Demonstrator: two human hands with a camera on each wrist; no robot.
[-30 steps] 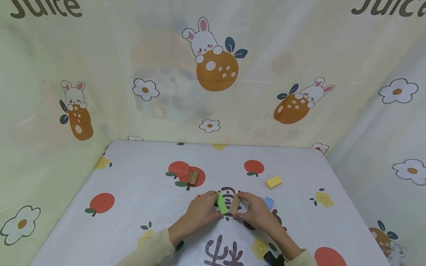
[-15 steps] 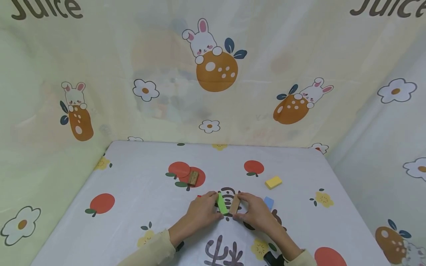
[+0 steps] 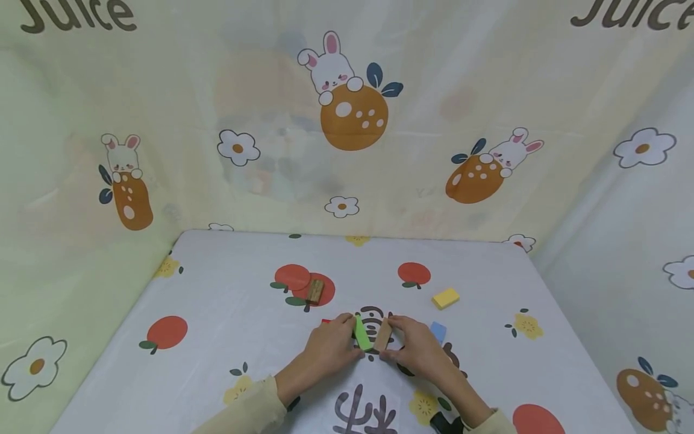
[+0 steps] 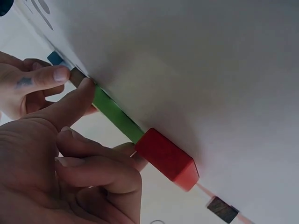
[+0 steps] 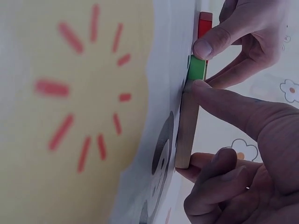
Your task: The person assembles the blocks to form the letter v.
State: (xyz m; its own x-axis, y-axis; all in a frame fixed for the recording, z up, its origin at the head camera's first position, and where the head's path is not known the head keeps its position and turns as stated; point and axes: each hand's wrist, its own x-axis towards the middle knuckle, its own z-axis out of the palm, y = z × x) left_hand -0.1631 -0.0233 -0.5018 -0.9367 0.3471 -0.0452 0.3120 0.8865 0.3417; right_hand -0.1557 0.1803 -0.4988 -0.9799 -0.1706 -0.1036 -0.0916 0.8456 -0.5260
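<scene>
My left hand [image 3: 332,343] pinches a green block [image 3: 361,333] at its two ends, thumb at the near end. Opposite it, my right hand [image 3: 418,348] holds a plain wooden block [image 3: 382,335] the same way between thumb and finger. Both blocks lie low at the white tabletop, slanted into a V whose near ends almost meet; whether they touch I cannot tell. In the left wrist view a red block [image 4: 166,156] stands close to the green one; the head view has it mostly hidden behind the left hand.
A blue block [image 3: 438,331] lies just right of the right hand, partly covered. Farther back are a yellow block [image 3: 446,298] and a dark brown wooden block [image 3: 315,291]. The tabletop [image 3: 228,325] has printed fruit and flowers, and patterned cloth [image 3: 260,193] hangs behind it.
</scene>
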